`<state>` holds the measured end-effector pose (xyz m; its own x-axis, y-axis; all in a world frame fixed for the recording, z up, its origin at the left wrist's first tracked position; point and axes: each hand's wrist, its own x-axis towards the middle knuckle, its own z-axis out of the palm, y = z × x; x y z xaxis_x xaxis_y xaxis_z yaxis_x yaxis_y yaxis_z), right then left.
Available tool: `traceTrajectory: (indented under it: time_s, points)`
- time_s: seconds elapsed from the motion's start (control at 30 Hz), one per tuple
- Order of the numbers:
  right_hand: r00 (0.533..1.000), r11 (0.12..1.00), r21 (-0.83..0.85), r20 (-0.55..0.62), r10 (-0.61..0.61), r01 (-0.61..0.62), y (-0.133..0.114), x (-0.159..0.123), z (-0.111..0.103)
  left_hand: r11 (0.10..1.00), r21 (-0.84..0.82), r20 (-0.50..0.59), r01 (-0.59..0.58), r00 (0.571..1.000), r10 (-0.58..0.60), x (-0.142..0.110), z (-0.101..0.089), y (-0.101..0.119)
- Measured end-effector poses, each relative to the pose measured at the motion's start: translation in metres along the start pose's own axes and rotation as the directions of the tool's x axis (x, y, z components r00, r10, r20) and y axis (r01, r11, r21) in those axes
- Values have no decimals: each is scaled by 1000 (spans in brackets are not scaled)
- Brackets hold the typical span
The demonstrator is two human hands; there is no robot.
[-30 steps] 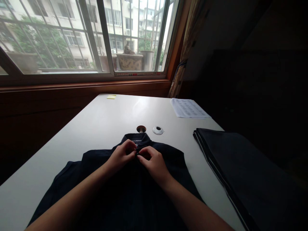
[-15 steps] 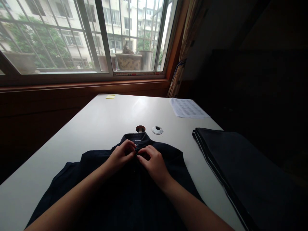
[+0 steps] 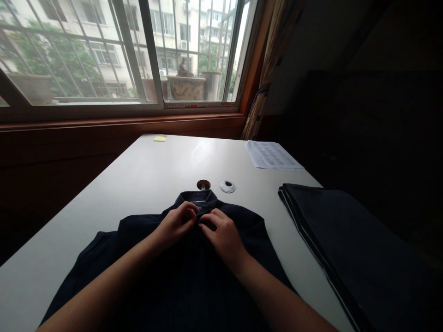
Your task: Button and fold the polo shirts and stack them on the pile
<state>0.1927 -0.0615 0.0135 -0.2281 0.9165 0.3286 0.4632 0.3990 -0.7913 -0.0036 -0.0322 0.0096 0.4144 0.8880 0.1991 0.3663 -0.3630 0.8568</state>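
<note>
A dark navy shirt [image 3: 194, 276] lies spread on the white table, its collar [image 3: 183, 197] pointing away from me. Just below the collar, at the top of the front opening, both hands pinch the fabric. My left hand [image 3: 178, 222] is closed on the left side of the neckline, thumb and fingers together. Beside it, my right hand [image 3: 221, 230] grips the front edge with thumb and forefinger. The fingertips of the two hands almost meet. Whether a button sits between them is too dark and small to tell.
Folded dark cloth [image 3: 339, 240] lies on the table's right side. Printed sheets [image 3: 272, 155] and a yellow sticky note [image 3: 159, 138] rest toward the far edge. Behind the collar are a round hole [image 3: 203, 185] and a white ring-shaped cover [image 3: 227, 186]. A barred window [image 3: 114, 50] stands beyond.
The view has shifted very slightly. Both hands stay pinched at the shirt's neckline, with hardly any movement of the fingers.
</note>
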Motion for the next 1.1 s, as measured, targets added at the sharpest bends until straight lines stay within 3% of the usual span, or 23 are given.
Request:
traceTrajectory:
  time_s: [0.43,1.1]
  points:
    - [998,996,70,34,52,-54,4,3,1,1000,-13,68,-23,997,24,0,-4,4]
    - [998,997,39,2,68,-68,5,3,1,994,-72,-26,77,997,-79,2,1,5]
